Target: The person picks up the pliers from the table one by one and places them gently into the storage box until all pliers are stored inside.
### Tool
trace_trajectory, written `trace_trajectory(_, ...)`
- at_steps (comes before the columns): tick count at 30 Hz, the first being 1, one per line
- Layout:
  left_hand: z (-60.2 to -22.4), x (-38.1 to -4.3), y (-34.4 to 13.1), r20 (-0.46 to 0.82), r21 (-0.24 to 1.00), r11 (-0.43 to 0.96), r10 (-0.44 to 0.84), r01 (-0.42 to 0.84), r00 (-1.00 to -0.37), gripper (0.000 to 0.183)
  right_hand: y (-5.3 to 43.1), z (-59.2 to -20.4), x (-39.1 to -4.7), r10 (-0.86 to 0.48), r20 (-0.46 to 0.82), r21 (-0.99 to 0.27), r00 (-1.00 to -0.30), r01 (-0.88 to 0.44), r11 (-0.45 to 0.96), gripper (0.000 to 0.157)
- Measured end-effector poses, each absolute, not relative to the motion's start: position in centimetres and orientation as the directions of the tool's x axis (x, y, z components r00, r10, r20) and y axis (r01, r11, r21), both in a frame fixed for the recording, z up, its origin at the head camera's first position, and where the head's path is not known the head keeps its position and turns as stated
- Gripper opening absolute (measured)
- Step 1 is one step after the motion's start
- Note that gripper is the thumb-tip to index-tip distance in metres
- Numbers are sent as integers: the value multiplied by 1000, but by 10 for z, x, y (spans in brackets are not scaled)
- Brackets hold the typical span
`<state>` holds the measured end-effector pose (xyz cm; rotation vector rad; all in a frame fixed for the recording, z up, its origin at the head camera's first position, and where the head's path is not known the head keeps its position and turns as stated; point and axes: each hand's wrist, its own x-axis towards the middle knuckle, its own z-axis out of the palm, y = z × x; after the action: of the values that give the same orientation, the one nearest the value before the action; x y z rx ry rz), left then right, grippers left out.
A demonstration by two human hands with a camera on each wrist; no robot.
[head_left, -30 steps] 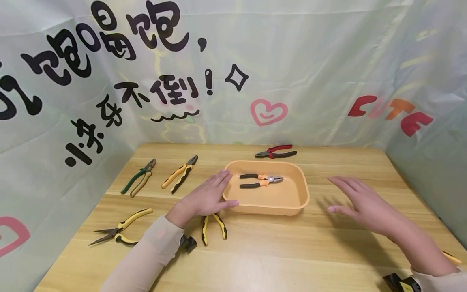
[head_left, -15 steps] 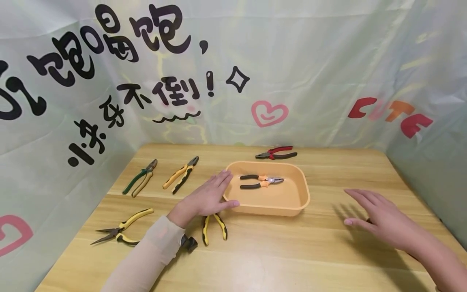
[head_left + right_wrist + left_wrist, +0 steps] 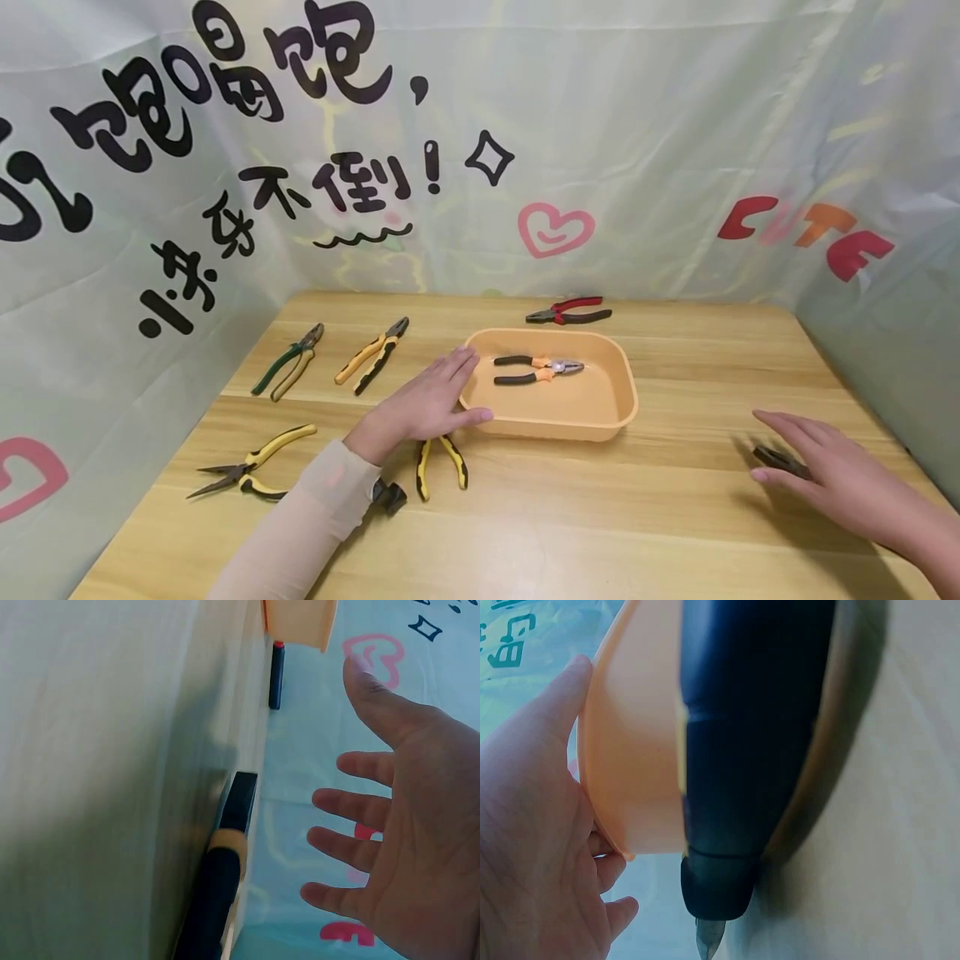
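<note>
My left hand (image 3: 427,400) lies over the left end of an orange plastic basin (image 3: 555,427), fingers extended at its rim and thumb along the front edge. Inside the basin are pliers (image 3: 532,368) with black and orange handles. Under my left wrist, pliers with yellow and black handles (image 3: 422,471) are partly hidden; a dark handle (image 3: 750,750) looms large in the left wrist view. At the right, my right hand (image 3: 847,475) hovers with spread fingers beside dark-headed pliers (image 3: 780,461). The right wrist view shows those pliers (image 3: 217,877) apart from the palm, with an orange band below the head.
Red-handled pliers (image 3: 570,312) lie behind the basin. Green-handled pliers (image 3: 291,362), yellow-and-black pliers (image 3: 372,357) and long-nose pliers (image 3: 243,471) lie on the left of the wooden table (image 3: 600,533). A printed cloth (image 3: 637,150) encloses the back and sides.
My right hand has moved right and toward the near side, over to the pliers there, whose dark head now shows by the thumb. My left hand has stayed on the basin.
</note>
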<state>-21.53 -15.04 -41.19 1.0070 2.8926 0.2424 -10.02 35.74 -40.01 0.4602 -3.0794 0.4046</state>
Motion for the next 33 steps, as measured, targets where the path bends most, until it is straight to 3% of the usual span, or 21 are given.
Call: trace_trajectory(33,-411,-215,-150,-9,163,777,618,608,-786,106,412,-431,-90,-153,-141,-184,-978,-126,975,88)
